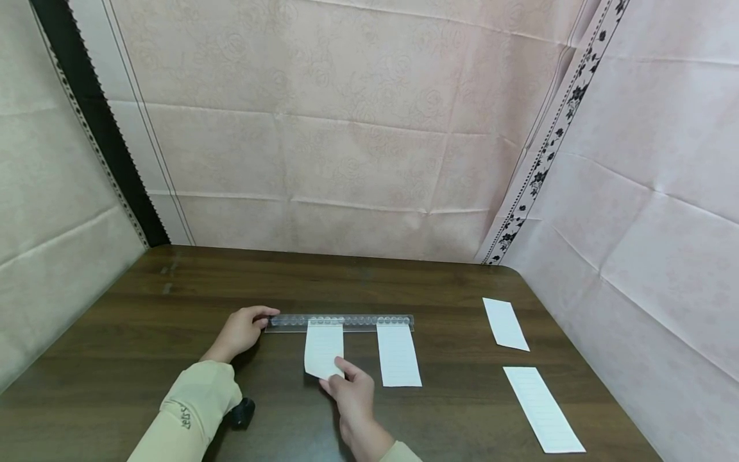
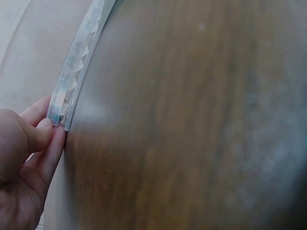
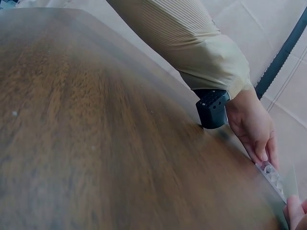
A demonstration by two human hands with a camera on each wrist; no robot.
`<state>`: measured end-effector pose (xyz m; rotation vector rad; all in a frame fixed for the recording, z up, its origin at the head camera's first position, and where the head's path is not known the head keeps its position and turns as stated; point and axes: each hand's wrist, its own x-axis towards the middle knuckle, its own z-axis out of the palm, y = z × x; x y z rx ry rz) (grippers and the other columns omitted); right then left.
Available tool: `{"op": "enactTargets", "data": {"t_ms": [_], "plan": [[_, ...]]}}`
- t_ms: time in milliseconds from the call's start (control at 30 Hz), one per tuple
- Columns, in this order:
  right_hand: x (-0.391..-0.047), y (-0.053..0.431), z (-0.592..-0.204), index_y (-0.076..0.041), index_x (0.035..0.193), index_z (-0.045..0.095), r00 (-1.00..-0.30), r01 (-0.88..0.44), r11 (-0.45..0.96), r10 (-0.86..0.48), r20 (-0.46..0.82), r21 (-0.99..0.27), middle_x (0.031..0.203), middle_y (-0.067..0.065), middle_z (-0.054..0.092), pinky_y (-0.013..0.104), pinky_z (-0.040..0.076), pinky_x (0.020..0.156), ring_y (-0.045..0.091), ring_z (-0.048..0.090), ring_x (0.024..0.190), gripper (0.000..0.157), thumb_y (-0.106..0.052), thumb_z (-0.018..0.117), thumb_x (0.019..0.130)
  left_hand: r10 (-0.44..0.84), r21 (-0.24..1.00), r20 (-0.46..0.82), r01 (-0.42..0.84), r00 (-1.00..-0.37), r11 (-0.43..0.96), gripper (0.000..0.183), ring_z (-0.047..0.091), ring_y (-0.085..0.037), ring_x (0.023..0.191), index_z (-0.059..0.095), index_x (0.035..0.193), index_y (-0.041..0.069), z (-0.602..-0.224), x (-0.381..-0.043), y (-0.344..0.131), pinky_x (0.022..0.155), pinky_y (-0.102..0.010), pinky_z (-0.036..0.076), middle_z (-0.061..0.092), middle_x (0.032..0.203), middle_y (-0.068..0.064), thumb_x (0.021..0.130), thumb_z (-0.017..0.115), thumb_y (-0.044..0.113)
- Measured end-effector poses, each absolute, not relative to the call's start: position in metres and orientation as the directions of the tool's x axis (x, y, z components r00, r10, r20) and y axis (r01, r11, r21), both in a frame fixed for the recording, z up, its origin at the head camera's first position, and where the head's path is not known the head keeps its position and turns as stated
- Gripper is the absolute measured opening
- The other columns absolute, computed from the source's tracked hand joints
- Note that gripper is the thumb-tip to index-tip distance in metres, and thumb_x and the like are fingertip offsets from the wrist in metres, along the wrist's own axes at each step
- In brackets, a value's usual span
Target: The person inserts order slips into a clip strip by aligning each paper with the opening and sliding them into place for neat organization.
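Clear plastic strip (image 1: 360, 323), long and narrow, at six o'clock in head view, pinched at its nine-o'clock end by left hand (image 1: 238, 331); faintly ruled paper slip (image 1: 323, 346) meeting it, lower corner pinched by right hand (image 1: 356, 396). Left wrist view: strip glossy, knobbly, towards ten o'clock. Right wrist view: ribbed sleeve (image 3: 192, 43) at one o'clock, wood-grained tabletop (image 3: 105, 124).

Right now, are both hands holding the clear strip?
No: the left hand pinches the end of the clear strip, while the right hand pinches a card near its lower corner.

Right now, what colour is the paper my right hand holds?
White paper, clearest in the head view.
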<state>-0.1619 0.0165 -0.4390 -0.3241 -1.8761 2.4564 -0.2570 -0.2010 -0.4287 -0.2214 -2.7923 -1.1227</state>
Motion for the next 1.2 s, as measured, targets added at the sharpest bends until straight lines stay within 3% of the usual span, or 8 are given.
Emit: {"op": "enactTargets", "data": {"t_ms": [333, 533, 800, 1200], "plan": [[-0.162, 0.022, -0.439, 0.022, 0.117, 0.049, -0.977, 0.093, -0.268, 0.159, -0.139, -0.959, 0.118, 0.038, 0.044, 0.029, 0.053, 0.072, 0.025, 0.061, 0.089, 0.046, 0.022, 0.043, 0.071, 0.097, 0.666, 0.179, 0.193, -0.979, 0.720, 0.027, 0.055, -0.031, 0.102, 0.066, 0.113, 0.004, -0.428, -0.256, -0.202, 0.081, -0.047, 0.045, 0.059, 0.118, -0.021, 0.091, 0.052, -0.004], [-0.161, 0.026, -0.436, 0.022, 0.118, 0.048, -0.977, 0.101, -0.258, 0.159, -0.145, -0.961, 0.120, 0.039, 0.043, 0.029, 0.053, 0.073, 0.026, 0.060, 0.092, 0.047, 0.022, 0.043, 0.071, 0.099, 0.664, 0.176, 0.192, -0.979, 0.723, 0.027, 0.054, -0.025, 0.086, 0.066, 0.113, 0.004, -0.427, -0.256, -0.202, 0.071, -0.039, 0.042, 0.059, 0.118, -0.021, 0.091, 0.052, -0.004], [-0.164, 0.032, -0.440, 0.022, 0.118, 0.048, -0.976, 0.105, -0.244, 0.159, -0.147, -0.964, 0.121, 0.039, 0.043, 0.029, 0.053, 0.073, 0.025, 0.060, 0.092, 0.047, 0.021, 0.043, 0.072, 0.102, 0.671, 0.166, 0.188, -0.981, 0.717, 0.028, 0.054, -0.036, 0.108, 0.066, 0.113, 0.005, -0.430, -0.256, -0.202, 0.083, -0.050, 0.045, 0.059, 0.119, -0.021, 0.092, 0.051, -0.004], [-0.164, 0.038, -0.440, 0.022, 0.117, 0.049, -0.974, 0.093, -0.222, 0.181, -0.134, -0.971, 0.120, 0.038, 0.045, 0.029, 0.053, 0.073, 0.023, 0.062, 0.088, 0.047, 0.021, 0.043, 0.071, 0.096, 0.676, 0.157, 0.177, -0.983, 0.715, 0.028, 0.056, -0.031, 0.102, 0.066, 0.113, 0.005, -0.427, -0.255, -0.201, 0.078, -0.044, 0.045, 0.058, 0.120, -0.020, 0.092, 0.051, -0.004]]}}
